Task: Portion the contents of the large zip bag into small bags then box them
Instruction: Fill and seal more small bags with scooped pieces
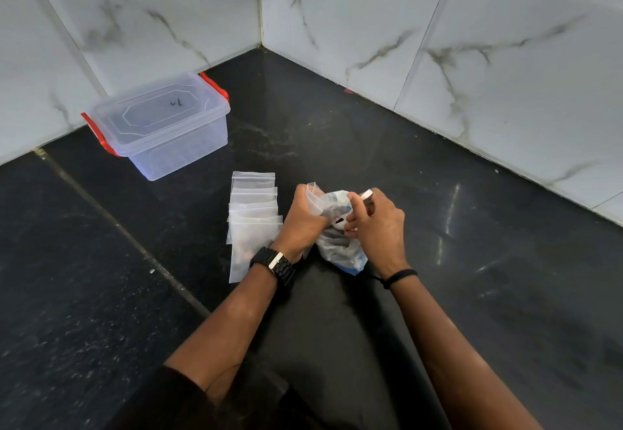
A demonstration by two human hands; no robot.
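Gripping the large zip bag at its mouth, the left hand and the right hand are both closed on it over the dark counter. Small bags lie just left; the closed box stands farther back.

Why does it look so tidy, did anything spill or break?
Nothing stands out. The small bags lie in a neat overlapping row on the dark floor, the plastic box sits closed by the wall, and both hands, left hand and right hand, hold the large zip bag.
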